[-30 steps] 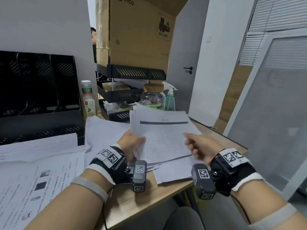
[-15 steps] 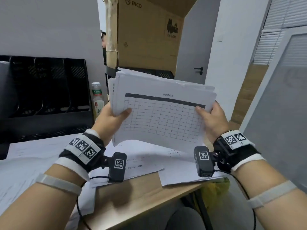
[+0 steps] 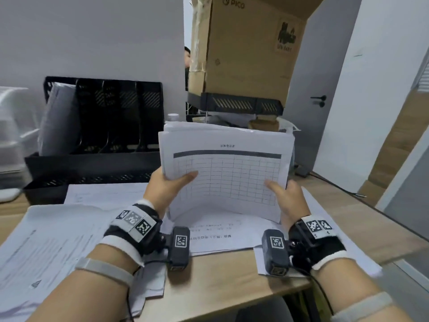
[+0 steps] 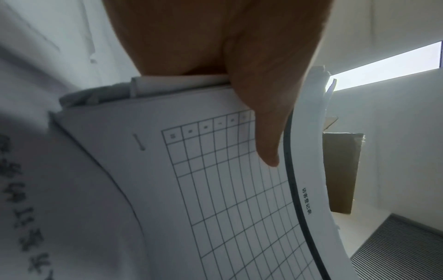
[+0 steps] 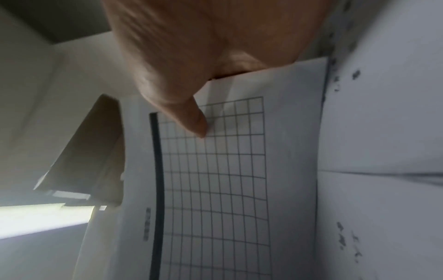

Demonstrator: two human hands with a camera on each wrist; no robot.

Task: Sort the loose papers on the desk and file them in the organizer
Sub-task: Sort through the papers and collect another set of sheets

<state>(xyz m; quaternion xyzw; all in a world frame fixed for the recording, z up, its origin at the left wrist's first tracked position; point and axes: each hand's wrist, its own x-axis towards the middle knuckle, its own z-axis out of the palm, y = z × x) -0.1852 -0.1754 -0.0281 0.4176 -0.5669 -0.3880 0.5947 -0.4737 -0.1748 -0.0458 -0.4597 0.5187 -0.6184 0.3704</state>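
I hold a stack of white papers (image 3: 228, 173) upright over the desk, its top sheet printed with a grid table. My left hand (image 3: 170, 182) grips the stack's left edge, thumb on the front sheet (image 4: 215, 189). My right hand (image 3: 284, 191) grips its right edge, thumb likewise on the grid (image 5: 215, 170). The stack's bottom edge stands on or just above loose sheets (image 3: 220, 233) lying on the desk. The black file organizer (image 3: 102, 126) stands at the back left, with some papers in its leftmost slot.
More loose printed sheets (image 3: 53, 247) cover the desk's left side. A black tiered tray (image 3: 241, 104) carrying a big cardboard box (image 3: 250, 47) stands behind the stack. The wooden desk's front edge (image 3: 220, 291) is near me. A clear plastic bin (image 3: 11, 140) sits far left.
Both hands lifted the stack off the desk, turned it upright, then lowered it toward the desk surface. The view has turned left, showing more of the organizer.
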